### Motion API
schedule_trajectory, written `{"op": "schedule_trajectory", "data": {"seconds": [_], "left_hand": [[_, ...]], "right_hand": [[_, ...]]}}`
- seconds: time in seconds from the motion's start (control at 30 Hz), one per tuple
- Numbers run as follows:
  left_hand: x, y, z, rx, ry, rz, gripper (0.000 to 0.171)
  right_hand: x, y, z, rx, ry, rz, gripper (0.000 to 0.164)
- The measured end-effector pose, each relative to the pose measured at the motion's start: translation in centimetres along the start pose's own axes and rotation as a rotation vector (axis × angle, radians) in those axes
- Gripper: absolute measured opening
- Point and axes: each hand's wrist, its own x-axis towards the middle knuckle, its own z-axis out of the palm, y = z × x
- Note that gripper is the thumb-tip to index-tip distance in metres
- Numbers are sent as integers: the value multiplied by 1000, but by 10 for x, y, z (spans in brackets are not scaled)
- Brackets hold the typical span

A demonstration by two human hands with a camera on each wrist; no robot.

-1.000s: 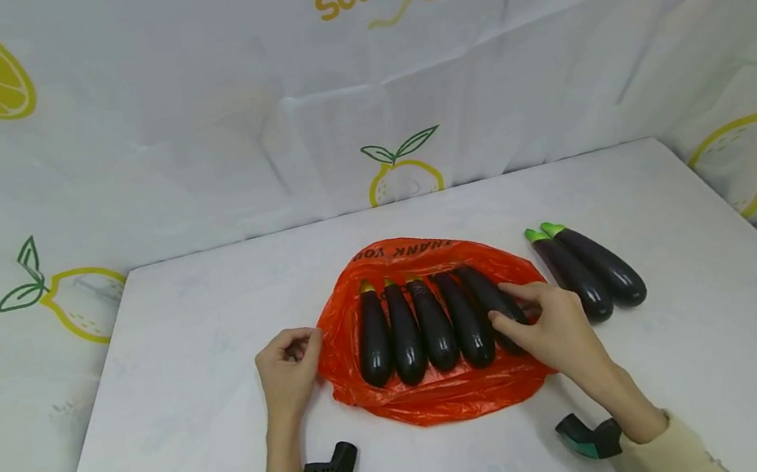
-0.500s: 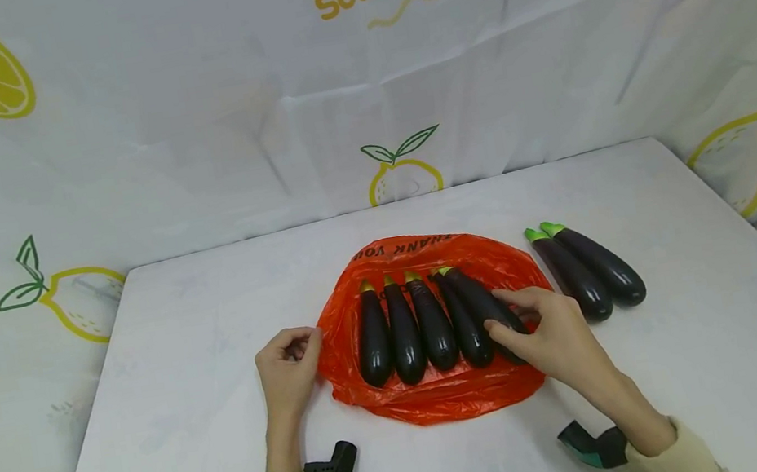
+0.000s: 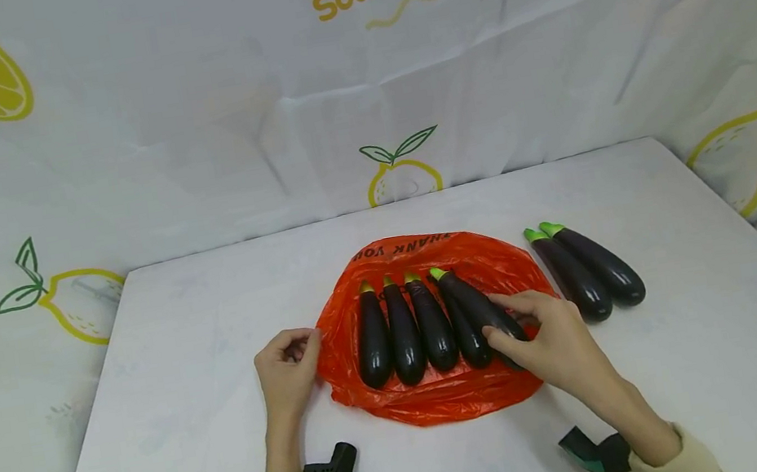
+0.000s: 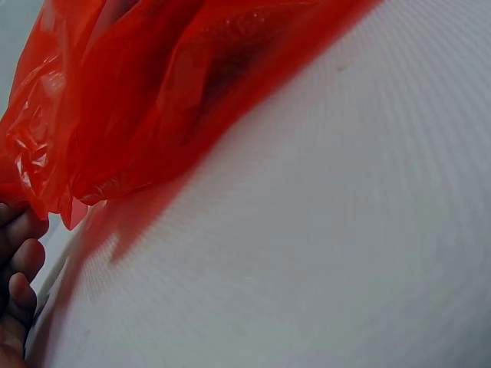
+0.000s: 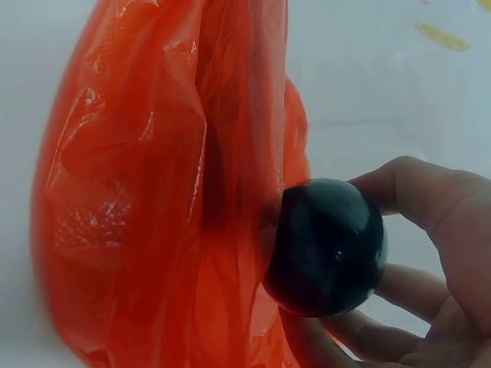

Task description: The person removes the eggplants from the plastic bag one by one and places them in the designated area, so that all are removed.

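A red plastic bag (image 3: 443, 409) with black "THANK YOU" print lies open in the middle of the table in the head view. My left hand (image 3: 288, 370) pinches its left edge, and in the left wrist view the bag (image 4: 115, 100) hangs from the fingertips. Several dark eggplants (image 3: 406, 339) lie side by side on the bag, stem ends away from me. My right hand (image 3: 559, 335) grips the rightmost eggplant (image 3: 476, 301), which slants over its neighbour. Its rounded end shows between thumb and fingers in the right wrist view, where this eggplant (image 5: 326, 249) hides part of the bag.
Two more eggplants (image 3: 602, 266) with bright green stems lie together on the white table (image 3: 177, 416), right of the bag. Behind the table hangs a white cloth (image 3: 202, 156) printed with lemons. A black wrist device (image 3: 330, 465) sits by the left sleeve.
My right hand has moved slightly left and towards me with the eggplant, whose stem end has swung left over the one beside it. The left hand has stayed at the bag's edge.
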Motion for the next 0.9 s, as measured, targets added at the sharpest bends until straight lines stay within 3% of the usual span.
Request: {"op": "schedule_trajectory", "data": {"seconds": [0.67, 0.9], "left_hand": [[0, 0, 3, 9, 28, -11, 5], [-1, 25, 0, -1, 21, 4, 5]], "right_hand": [[-4, -2, -7, -7, 35, -15, 42], [-3, 0, -12, -5, 45, -12, 45]]}}
